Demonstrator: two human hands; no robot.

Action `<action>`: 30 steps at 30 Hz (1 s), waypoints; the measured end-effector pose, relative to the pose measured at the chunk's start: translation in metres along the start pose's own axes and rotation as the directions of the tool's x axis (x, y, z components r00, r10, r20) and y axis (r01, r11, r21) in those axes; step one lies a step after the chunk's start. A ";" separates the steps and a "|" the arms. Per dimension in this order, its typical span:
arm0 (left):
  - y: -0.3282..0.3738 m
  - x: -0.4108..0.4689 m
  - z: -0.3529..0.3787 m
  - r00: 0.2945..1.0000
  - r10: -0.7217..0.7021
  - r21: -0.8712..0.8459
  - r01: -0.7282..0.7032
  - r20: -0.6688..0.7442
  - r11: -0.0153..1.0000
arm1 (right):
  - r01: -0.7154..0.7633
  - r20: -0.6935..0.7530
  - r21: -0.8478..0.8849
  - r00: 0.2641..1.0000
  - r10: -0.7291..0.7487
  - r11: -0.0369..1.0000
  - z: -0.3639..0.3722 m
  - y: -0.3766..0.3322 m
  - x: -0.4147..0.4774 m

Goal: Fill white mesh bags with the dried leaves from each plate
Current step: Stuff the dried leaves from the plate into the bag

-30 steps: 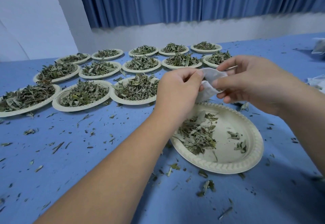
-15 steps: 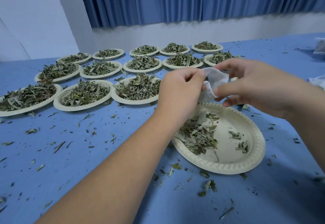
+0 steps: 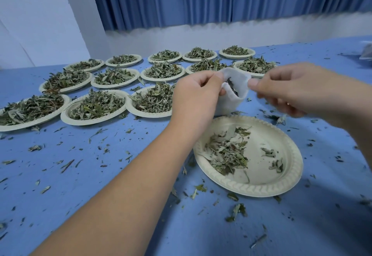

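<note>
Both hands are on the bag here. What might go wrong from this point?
1. Both the left hand and right hand pinch the bag at its rim; freeing one to scoop may let the mouth fall shut.
2. The bag seems to hang by the plate's far rim, not over its middle, so leaves scooped up could fall among the scraps on the table.
3. The left hand is close to a full plate and might nudge it.
</note>
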State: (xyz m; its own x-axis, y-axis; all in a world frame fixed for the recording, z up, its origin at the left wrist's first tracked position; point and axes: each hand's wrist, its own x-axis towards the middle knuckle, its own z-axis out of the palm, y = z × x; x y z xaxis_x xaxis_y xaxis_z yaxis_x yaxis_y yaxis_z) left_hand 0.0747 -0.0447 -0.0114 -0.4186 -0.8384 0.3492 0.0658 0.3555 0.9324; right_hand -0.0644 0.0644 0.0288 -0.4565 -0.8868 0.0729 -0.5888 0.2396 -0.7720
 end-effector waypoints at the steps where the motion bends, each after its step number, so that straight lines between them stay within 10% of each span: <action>1: 0.000 0.001 -0.002 1.000 -0.015 -0.020 0.014 -0.023 1.000 | 0.010 0.086 -0.075 0.996 -0.003 0.997 -0.002 0.000 -0.003; 9: -0.001 0.005 -0.003 0.998 -0.025 -0.050 0.023 -0.057 0.999 | 0.347 0.507 -0.450 0.858 -0.084 0.823 0.031 0.004 -0.010; 30: 0.001 0.004 -0.008 0.997 -0.014 -0.039 0.011 -0.075 0.999 | 0.460 0.474 -0.484 0.853 -0.219 0.744 0.054 0.007 -0.010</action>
State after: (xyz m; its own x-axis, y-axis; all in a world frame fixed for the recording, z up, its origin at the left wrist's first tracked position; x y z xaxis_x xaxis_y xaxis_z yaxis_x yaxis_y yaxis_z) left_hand 0.0803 -0.0506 -0.0084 -0.3500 -0.8720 0.3423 0.0963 0.3299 0.9391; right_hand -0.0279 0.0539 -0.0115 0.0559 -0.9961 -0.0679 -0.9711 -0.0384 -0.2354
